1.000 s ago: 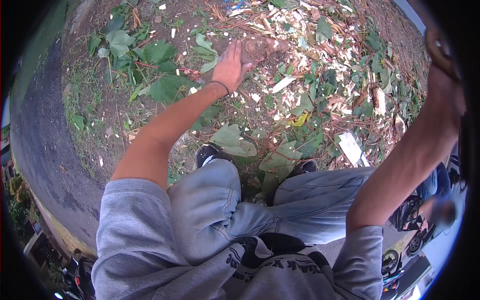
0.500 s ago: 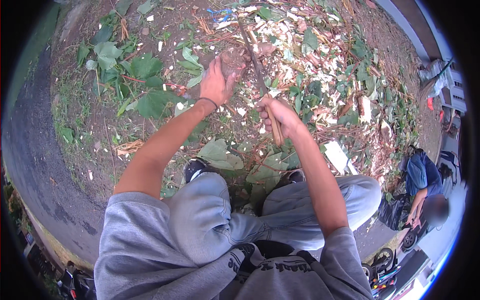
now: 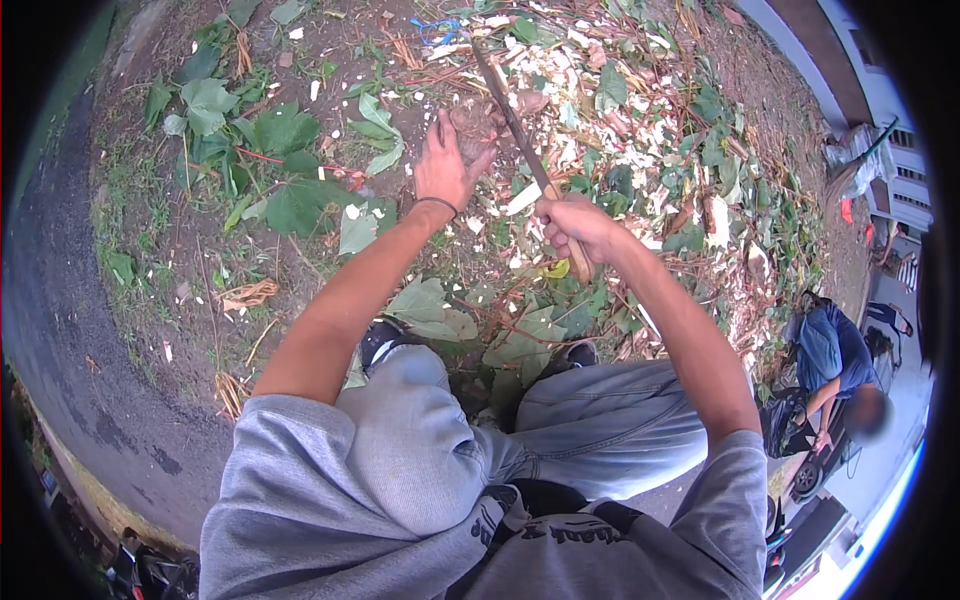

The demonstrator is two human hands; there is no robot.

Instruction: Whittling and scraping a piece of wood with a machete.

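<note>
My left hand (image 3: 443, 170) presses on the near end of a rough brown lump (image 3: 474, 122), fingers along its left side and thumb on its right. The lump lies on the ground and looks like a thick root or piece of wood; I cannot tell which. Closed around a wooden handle, my right hand (image 3: 580, 228) holds a machete (image 3: 515, 122). Its long dark blade slants away to the upper left, passing just right of the lump or over its edge. A pale chip (image 3: 523, 198) lies beside the blade near the handle.
Pale chips (image 3: 640, 150) and stalks cover the ground to the right. Large green leaves (image 3: 300, 205) lie at left, with more (image 3: 525, 335) before my feet. Blue string (image 3: 437, 32) lies far ahead. Another person (image 3: 840, 350) bends at the right, near a black bag (image 3: 785, 420).
Both hands and the machete appear slightly farther right as the view shifts. A pale chip now shows beside the blade near my right hand. My left hand stays on the lump.
</note>
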